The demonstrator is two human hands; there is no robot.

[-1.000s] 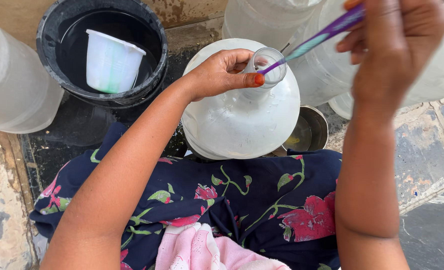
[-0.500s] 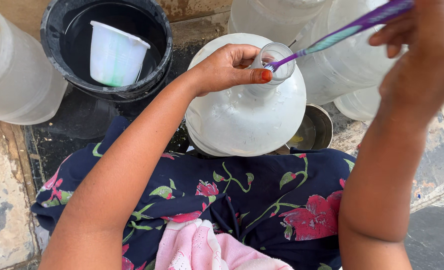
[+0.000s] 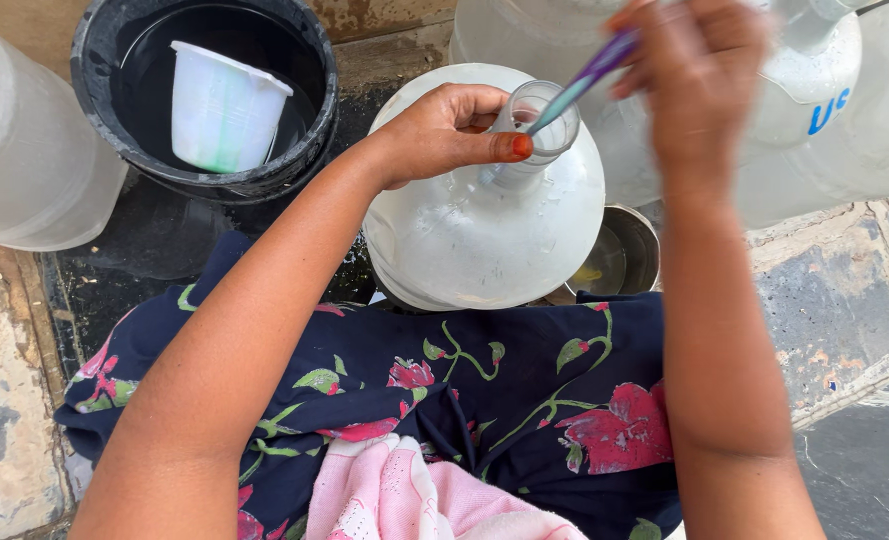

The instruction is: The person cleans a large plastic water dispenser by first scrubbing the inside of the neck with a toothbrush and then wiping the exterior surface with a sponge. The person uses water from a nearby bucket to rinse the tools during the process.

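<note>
Left hand [image 3: 444,130] grips the jug [image 3: 484,220] neck; right hand [image 3: 699,75], raised, pinches a brush handle [image 3: 584,80].

We see a cloudy white jug [image 3: 484,230], and a purple and teal handle [image 3: 582,82] going into its clear neck. One thumbnail [image 3: 521,146] is orange-red. The bucket [image 3: 94,60] is black, the cup [image 3: 222,108] in it white with a green tinge. The skirt [image 3: 464,400] is navy with red flowers and green leaves; the cloth [image 3: 404,495] is pink.
</note>
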